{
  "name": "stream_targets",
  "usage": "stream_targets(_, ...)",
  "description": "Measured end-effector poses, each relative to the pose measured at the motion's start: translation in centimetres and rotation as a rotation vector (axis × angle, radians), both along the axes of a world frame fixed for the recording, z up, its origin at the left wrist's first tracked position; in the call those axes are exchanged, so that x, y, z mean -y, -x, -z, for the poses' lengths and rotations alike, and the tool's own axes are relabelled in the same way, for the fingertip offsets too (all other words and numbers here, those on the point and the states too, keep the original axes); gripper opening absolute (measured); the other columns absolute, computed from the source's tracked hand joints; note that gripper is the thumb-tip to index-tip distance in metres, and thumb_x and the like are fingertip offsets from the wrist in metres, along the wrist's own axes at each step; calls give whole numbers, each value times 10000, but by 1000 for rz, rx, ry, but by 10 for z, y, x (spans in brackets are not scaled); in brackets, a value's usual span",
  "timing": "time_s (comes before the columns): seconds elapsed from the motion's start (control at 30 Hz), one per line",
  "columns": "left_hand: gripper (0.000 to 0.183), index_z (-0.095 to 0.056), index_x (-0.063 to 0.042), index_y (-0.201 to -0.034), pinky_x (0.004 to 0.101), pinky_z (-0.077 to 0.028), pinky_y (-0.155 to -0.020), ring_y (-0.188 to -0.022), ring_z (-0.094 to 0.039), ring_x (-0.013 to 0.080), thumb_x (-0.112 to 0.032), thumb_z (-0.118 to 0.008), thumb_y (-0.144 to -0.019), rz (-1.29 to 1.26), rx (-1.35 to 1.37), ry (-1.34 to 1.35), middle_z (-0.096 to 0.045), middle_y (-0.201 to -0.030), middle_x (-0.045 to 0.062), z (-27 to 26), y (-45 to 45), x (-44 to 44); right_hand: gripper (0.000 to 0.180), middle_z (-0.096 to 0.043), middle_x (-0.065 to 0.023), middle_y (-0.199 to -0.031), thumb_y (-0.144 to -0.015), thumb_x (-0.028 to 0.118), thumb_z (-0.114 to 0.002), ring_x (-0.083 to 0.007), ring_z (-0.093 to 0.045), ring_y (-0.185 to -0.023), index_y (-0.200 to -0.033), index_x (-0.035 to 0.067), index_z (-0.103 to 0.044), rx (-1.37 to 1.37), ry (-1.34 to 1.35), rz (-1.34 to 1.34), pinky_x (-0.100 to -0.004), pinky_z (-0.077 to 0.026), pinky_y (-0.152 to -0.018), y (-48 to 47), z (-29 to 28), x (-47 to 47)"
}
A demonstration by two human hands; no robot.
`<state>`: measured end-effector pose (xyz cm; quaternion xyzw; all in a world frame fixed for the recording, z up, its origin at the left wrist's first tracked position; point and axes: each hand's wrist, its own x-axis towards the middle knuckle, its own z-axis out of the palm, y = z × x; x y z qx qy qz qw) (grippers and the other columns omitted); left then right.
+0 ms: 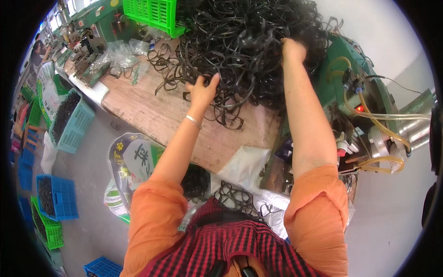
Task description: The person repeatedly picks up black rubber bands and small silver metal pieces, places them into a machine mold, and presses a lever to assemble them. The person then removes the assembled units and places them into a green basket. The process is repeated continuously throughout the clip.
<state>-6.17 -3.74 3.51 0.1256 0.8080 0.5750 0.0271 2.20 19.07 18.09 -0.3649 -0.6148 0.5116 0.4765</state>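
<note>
A large heap of dark plastic eyeglass frames (242,45) covers the far part of a wooden workbench (155,114). At the heap's near left edge is my left hand (203,90), its fingers spread against the frames; whether it grips any cannot be made out. My right hand (293,51) reaches into the right side of the heap, its fingers partly hidden among the frames, so its hold is unclear. Some loose eyeglass frames (230,117) lie just right of my left hand, on the bare wood.
A green plastic crate (152,15) stands behind the heap at left, near clear plastic bags (117,55). Green machinery with hoses (349,86) flanks the right side. Below the bench are a printed sack (135,155) and more eyeglass frames (235,197). Crates, including a blue one (64,197), line the left floor.
</note>
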Motion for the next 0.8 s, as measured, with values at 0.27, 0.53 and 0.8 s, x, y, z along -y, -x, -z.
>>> stream_targets(0.27,602,-545,-71,-1273,411,-470,-903,-1055,-611,363,-338,-715,-761,372,-172,145,-659,-1091,213,24,-10,42,441,-584,-220,-1202,-775,164,-647,-374,-520,-1168,-1185,11,-596,176,-393,367,-418,-423,-971,-43,44,71)
stream_targets(0.53,377,-644,-31,-1130,368,-496,-798,-931,-647,317,-213,-694,-804,159,-429,92,-681,-1008,172,21,-35,80,582,-283,-90,-1536,-759,339,-667,-326,-158,-1444,-1315,239,-529,1163,-1181,120,-636,-163,-1102,-32,68,151)
stream_targets(0.8,152,-680,-75,-963,380,-477,-770,-893,-596,302,-70,-616,-825,-215,-697,-106,-640,-925,106,3,-18,107,649,-272,-29,-1539,-800,170,-610,-261,-77,-1466,-1410,253,-405,1326,-1245,268,-678,-168,-1073,-35,71,53)
